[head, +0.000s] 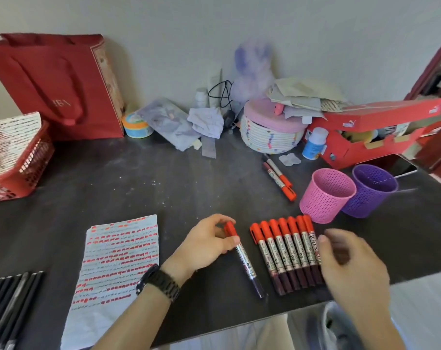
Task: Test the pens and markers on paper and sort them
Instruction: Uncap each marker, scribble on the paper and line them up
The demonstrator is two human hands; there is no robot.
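Observation:
My left hand [209,242] pinches a red-capped marker [244,258] near its cap; the marker lies slanted on the dark table. To its right a row of several red-capped markers [287,253] lies side by side. My right hand [353,269] hovers, blurred, over the row's right end with fingers relaxed and holding nothing. A sheet of paper [115,269] covered in red test strokes lies at front left. Two more red markers [278,176] lie further back. A pink mesh cup [325,195] and a purple mesh cup [370,190] stand at right.
Black pens [9,304] lie at the front left corner. A red basket [20,157] and a red bag [62,84] stand at back left. Clutter, a woven basket [269,137] and a red shoebox [373,132] line the back. The table's front edge runs close below my hands.

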